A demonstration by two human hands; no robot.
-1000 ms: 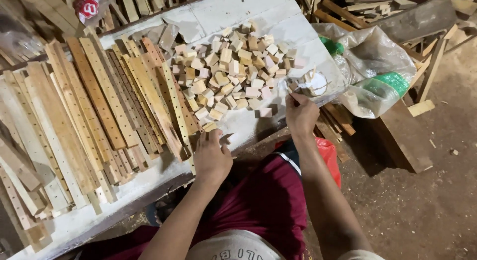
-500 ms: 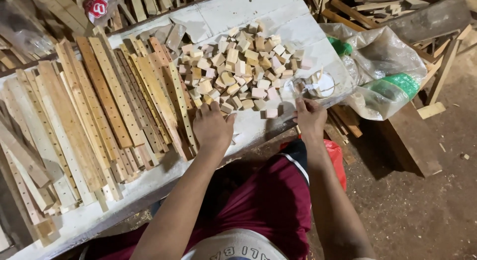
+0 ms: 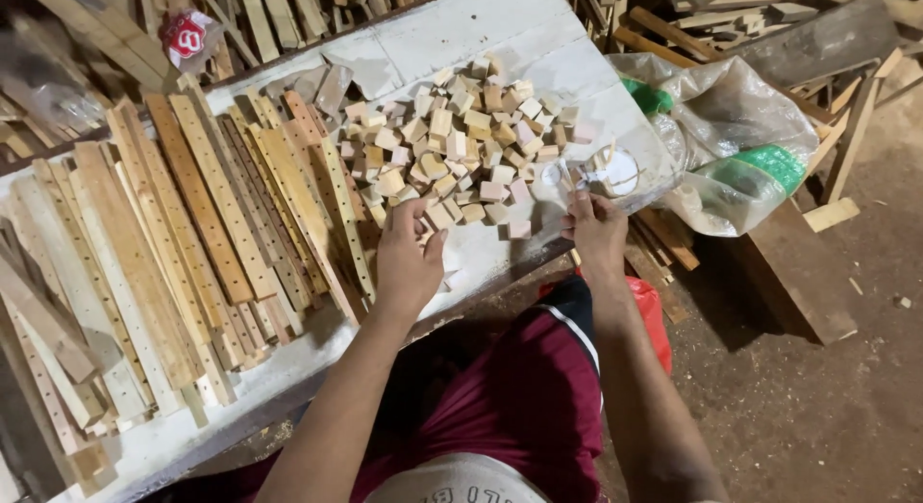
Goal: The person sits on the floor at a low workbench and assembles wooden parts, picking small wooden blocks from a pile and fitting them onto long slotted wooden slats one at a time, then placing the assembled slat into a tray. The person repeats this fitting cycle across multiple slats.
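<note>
Two bare forearms reach up from the bottom of the frame toward 12 o'clock, nearly parallel. The left hand lies palm down, back to the camera, its fingers curled forward and the thumb spread toward 2 o'clock. The right hand, at 3 o'clock of the left and well apart from it, has its fingers bunched in a pinch, wrist straight.

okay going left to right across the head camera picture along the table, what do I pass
Drilled wooden slats → left hand → pile of small wooden blocks → right hand → plastic bag → dirt floor.
</note>
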